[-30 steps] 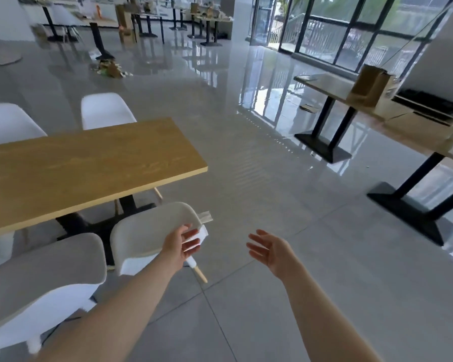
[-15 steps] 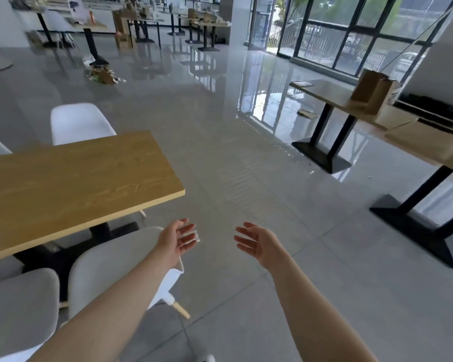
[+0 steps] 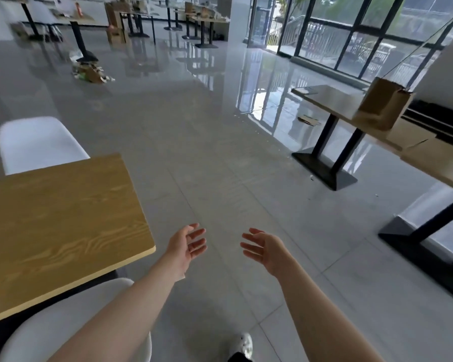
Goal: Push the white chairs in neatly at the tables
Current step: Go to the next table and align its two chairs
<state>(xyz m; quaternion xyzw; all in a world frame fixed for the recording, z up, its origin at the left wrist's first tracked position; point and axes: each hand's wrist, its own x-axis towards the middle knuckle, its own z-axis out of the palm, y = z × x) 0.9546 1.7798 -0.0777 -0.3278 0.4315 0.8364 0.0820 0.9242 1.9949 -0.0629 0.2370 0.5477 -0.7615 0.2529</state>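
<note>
Your left hand [image 3: 186, 246] was held out over the grey floor [image 3: 220, 158] with its fingers loose and spread, gripping nothing, just past the near corner of the wooden table [image 3: 63, 218]. Your right hand [image 3: 263, 248] was beside it, palm turned inward, fingers likewise slack and empty, the two hands apart from each other. Under your left forearm sat the nearest white chair [image 3: 71, 322], its back close to the table's near edge and its seat tucked beneath the top. A second white chair [image 3: 37, 145] stood at the far side of the same table, its back rising above the tabletop. Your shoe [image 3: 242, 344] showed at the bottom on the tiles. Off to your right stood another table [image 3: 332, 100] on a black base, with a brown paper bag [image 3: 382, 103] on it.
</note>
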